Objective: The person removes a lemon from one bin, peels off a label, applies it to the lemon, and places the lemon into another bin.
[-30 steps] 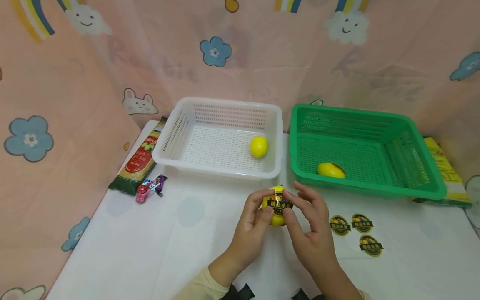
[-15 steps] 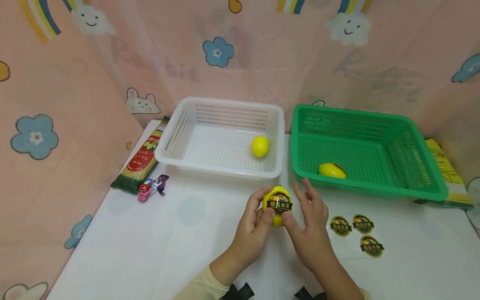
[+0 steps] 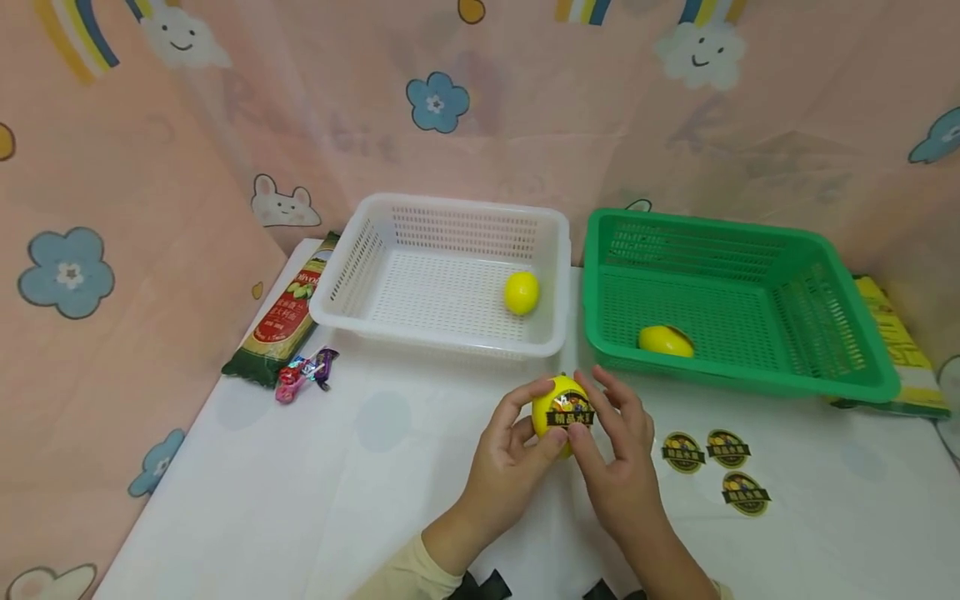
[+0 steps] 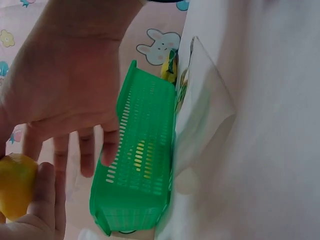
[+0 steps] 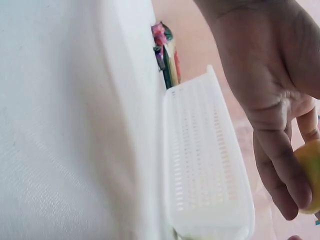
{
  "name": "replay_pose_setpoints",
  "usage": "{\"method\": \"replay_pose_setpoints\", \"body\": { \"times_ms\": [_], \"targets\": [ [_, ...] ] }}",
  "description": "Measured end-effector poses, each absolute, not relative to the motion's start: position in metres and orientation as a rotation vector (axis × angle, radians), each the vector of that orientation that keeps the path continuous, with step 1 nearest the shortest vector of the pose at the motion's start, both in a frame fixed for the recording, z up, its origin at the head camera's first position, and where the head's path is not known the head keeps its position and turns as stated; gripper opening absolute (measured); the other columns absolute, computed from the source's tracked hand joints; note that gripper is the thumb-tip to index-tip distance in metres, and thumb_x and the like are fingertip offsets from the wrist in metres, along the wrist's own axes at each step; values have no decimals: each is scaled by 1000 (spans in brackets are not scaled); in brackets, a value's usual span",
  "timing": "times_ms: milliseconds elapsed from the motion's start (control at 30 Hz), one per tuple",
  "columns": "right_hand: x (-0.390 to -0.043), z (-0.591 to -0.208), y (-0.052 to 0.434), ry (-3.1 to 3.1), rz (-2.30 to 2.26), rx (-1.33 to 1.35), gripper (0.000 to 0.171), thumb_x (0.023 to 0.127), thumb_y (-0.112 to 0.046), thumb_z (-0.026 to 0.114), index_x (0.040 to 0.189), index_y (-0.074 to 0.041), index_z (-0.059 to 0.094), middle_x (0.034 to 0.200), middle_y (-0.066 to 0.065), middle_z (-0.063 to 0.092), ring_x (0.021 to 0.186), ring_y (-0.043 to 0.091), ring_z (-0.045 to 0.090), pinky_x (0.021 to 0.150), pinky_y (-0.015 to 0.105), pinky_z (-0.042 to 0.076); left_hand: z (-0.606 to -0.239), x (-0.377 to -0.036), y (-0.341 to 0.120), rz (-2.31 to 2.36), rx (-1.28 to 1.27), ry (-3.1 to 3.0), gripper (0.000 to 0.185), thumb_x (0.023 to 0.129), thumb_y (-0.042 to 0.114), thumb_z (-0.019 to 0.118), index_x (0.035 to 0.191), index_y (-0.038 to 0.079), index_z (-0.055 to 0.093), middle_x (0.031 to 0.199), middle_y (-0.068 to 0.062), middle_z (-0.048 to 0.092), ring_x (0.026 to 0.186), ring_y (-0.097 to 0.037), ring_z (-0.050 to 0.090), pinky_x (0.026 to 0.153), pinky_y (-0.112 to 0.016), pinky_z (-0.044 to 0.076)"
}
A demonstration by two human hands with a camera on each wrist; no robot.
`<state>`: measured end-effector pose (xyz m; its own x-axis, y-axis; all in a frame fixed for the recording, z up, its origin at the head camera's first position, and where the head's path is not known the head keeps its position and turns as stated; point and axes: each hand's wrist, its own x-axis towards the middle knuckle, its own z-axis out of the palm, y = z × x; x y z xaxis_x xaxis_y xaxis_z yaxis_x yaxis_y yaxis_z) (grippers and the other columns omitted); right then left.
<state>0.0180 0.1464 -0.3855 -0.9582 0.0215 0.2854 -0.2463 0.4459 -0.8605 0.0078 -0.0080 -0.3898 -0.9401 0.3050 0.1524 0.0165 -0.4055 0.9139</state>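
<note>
Both hands meet over the front of the bench (image 3: 240, 500), just before the white basket (image 3: 442, 337): the left hand (image 3: 506, 467) grips a yellow lemon (image 3: 555, 400) with curled fingers, while the right hand (image 3: 618, 467) pinches the dark round sticker (image 3: 570, 414) on the lemon's near face between thumb and fingertips. A second lemon (image 3: 521, 292) lies inside the white basket and a third lemon (image 3: 664, 341) inside the green basket (image 3: 750, 375). Three loose stickers (image 3: 726, 471) lie on the bench to the right of the hands, and a noodle packet (image 3: 288, 312) with wrapped candies (image 3: 303, 372) sits left of the white basket.
</note>
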Motion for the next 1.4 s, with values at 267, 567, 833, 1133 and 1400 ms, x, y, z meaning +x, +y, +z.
{"method": "replay_pose_setpoints", "body": {
  "times_ms": [267,567,833,1133,1400],
  "targets": [
    [19,-383,158,-2640,1414,237,50,109,-22,54,158,-12,51,168,8,32,143,40,27,100,68,32,-389,5,-11,2461,432,1562,61,101,-6,64,158,2,42,159,-18,42,125,-21,62,98,-35,57],
    [12,-377,166,-2474,1382,306,58,105,-8,57,161,-10,45,165,14,38,143,42,28,100,68,28,-390,2,-12,2516,412,1558,57,101,-6,60,154,-2,42,154,-18,42,122,-20,64,96,-33,58],
    [5,-371,184,-2409,1341,252,56,103,-7,60,158,-6,49,161,18,42,144,45,28,100,68,23,-394,0,-13,2541,504,1620,48,105,-2,50,151,-3,36,153,-20,40,118,-20,63,95,-37,59],
    [-9,-370,224,-2284,1276,75,40,96,2,68,136,0,66,146,3,58,142,17,41,116,41,19,-397,-2,-15,2544,530,1610,41,108,1,46,147,-6,38,149,-18,42,117,-22,62,94,-37,59],
    [-21,-375,267,-2279,1200,-117,34,101,-6,67,134,2,68,147,14,56,144,23,39,119,48,21,-397,-3,-16,2531,495,1645,41,107,0,46,147,-7,40,146,-21,44,114,-21,64,94,-37,60]
  ]
}}
